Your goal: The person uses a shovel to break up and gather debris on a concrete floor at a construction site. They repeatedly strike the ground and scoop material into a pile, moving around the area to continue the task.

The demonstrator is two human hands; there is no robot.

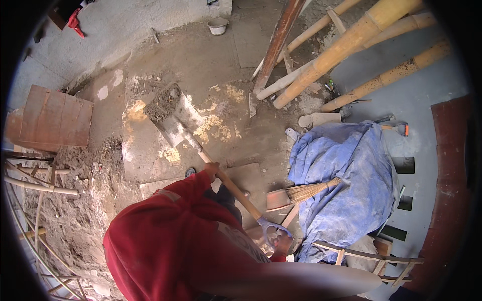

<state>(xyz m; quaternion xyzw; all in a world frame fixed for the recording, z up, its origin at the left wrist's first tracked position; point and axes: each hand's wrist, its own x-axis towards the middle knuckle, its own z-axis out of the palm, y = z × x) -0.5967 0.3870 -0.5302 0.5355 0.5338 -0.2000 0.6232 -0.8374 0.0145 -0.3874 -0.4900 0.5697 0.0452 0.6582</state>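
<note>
I hold a shovel point(233, 189) slantwise across the front of my body. My left hand point(213, 171) is closed round the lower part of its wooden shaft. At the other end, my right hand point(283, 244) grips the blue-grey D-shaped handle. The metal blade point(190, 113) points to the far left and carries a heap of grey-brown dirt or wet mortar point(164, 103). Beneath it is a stained floor with pale yellowish patches; whether the blade touches it I cannot tell. Both my sleeves are red.
Dug earth point(75, 210) and a brown board point(56, 118) lie at left. To the right, a blue tarp point(346, 170) covers a heap, with a straw broom point(314, 190) and a bucket point(277, 199) beside it. Bamboo poles point(346, 45) slant at far right. A pale basin point(218, 26) stands far off.
</note>
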